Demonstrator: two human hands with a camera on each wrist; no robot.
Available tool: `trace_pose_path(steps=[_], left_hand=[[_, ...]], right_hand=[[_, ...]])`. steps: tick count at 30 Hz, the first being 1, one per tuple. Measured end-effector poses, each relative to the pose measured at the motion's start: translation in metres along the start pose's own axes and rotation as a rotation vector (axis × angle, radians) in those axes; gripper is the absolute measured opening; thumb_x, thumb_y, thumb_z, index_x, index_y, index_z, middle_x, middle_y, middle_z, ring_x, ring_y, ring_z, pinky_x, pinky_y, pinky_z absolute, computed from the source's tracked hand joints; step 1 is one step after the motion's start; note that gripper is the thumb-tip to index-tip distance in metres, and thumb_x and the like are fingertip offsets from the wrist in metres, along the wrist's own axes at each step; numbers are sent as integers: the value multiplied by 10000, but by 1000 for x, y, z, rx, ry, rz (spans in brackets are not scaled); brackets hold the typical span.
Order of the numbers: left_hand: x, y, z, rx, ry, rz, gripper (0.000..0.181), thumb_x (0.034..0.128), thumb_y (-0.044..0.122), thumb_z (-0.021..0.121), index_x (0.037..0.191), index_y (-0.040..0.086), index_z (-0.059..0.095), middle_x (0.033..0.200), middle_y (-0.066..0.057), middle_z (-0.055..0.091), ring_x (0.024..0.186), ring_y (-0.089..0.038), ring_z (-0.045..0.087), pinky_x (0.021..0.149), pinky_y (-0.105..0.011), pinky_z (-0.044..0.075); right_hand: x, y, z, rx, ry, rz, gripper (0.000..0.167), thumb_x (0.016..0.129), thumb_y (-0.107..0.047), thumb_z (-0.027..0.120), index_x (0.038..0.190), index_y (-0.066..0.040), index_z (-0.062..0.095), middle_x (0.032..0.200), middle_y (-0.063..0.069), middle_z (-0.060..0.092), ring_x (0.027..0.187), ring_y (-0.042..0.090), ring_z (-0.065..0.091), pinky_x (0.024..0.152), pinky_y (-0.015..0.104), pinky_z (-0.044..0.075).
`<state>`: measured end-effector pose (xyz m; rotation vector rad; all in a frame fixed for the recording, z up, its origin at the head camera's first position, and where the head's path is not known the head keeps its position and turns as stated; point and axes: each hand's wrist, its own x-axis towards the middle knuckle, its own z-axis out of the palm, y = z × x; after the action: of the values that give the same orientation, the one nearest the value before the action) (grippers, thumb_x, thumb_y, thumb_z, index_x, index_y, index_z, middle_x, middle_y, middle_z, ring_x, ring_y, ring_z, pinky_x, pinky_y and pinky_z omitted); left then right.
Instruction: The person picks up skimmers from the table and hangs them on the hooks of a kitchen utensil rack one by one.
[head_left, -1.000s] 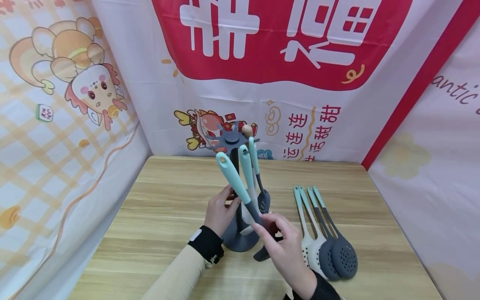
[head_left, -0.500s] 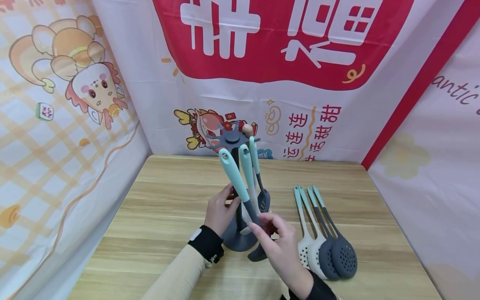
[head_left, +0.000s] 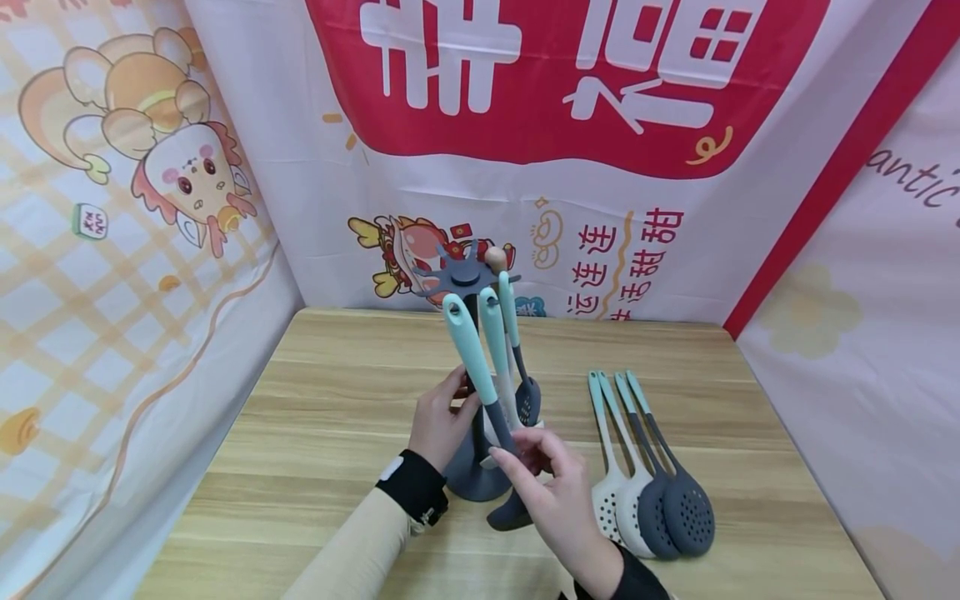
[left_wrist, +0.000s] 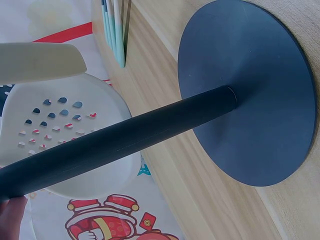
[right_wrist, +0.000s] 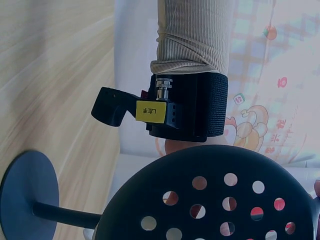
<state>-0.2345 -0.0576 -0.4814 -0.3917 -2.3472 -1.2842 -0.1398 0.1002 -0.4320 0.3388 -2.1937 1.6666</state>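
Note:
A dark rack with a round base [head_left: 474,482] and a hooked top [head_left: 463,275] stands on the table. My left hand [head_left: 441,423] grips its pole [left_wrist: 120,137]; a fingertip shows at the left wrist view's lower left. With fingers and thumb, my right hand [head_left: 558,492] pinches the dark neck of a turquoise-handled utensil [head_left: 471,346]. Its dark perforated head [right_wrist: 215,202] fills the lower part of the right wrist view. The handle top lies just below the hooks; contact cannot be told. Behind it hang a white perforated utensil [left_wrist: 107,107] and a dark slotted one [head_left: 528,402].
Right of the rack, several utensils with turquoise handles lie side by side on the wooden table [head_left: 300,417], two with white heads and two with dark perforated heads [head_left: 690,517]. Printed cloths [head_left: 315,208] hang behind and at both sides.
The pinched utensil has swung closer to upright, its handle top shifting right and up and its head left. My right hand has moved slightly left. My left hand has stayed on the pole.

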Motion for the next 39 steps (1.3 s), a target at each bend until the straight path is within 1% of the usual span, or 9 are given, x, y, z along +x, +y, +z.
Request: trace_pose_path(steps=[3, 9, 14, 17, 22, 30, 35, 39], left_hand=[[0, 0, 0, 7, 2, -5, 332, 947, 137, 672, 1269, 90, 603, 1049, -135, 735, 879, -268, 735, 673, -317, 628], [0, -2, 1, 13, 14, 4, 322, 943, 105, 671, 1259, 84, 612, 1028, -132, 736, 872, -265, 734, 664, -303, 624], [1, -1, 1, 21, 13, 9, 329, 940, 95, 672, 1263, 80, 610, 1035, -135, 735, 872, -263, 735, 665, -303, 625], [1, -2, 1, 14, 9, 8, 336, 938, 73, 666, 1269, 74, 608, 1042, -145, 733, 875, -277, 735, 669, -307, 626], [1, -2, 0, 5, 13, 12, 337, 936, 64, 665, 1268, 66, 607, 1038, -151, 731, 870, -291, 733, 664, -306, 625], [1, -3, 0, 10, 18, 25, 350, 932, 67, 671, 1274, 49, 604, 1036, -163, 729, 862, -299, 734, 654, -325, 627], [0, -3, 0, 12, 18, 32, 347, 931, 62, 670, 1272, 52, 607, 1039, -161, 730, 864, -297, 734, 656, -331, 627], [0, -2, 0, 15, 22, 31, 342, 932, 66, 667, 1269, 49, 609, 1042, -157, 732, 862, -284, 736, 650, -321, 624]], right_hand=[[0, 0, 1, 4, -3, 5, 122, 844, -32, 754, 943, -67, 692, 819, 16, 707, 629, 37, 563, 575, 218, 534], [0, 0, 3, 8, -9, -2, 124, 847, -34, 754, 946, -64, 686, 823, 26, 712, 622, 32, 560, 563, 218, 530], [0, -2, 4, 16, -11, 24, 124, 844, -32, 754, 942, -59, 684, 834, 35, 714, 620, 33, 562, 565, 215, 534], [1, -3, 4, 20, -15, 47, 132, 836, -29, 760, 938, -57, 683, 844, 43, 712, 620, 34, 563, 567, 214, 537], [0, -2, 5, 25, -22, 62, 136, 832, -30, 764, 936, -55, 681, 841, 47, 708, 620, 35, 561, 568, 216, 537], [0, -1, 5, 26, -31, 85, 140, 835, -58, 772, 941, -70, 683, 829, 22, 701, 628, 43, 566, 579, 215, 536], [0, -2, 6, 28, -36, 85, 140, 836, -72, 777, 941, -78, 684, 815, 10, 688, 632, 40, 568, 574, 214, 539], [-1, -3, 6, 27, -48, 114, 142, 841, -98, 779, 946, -95, 685, 802, -4, 670, 634, 46, 564, 575, 210, 537]])
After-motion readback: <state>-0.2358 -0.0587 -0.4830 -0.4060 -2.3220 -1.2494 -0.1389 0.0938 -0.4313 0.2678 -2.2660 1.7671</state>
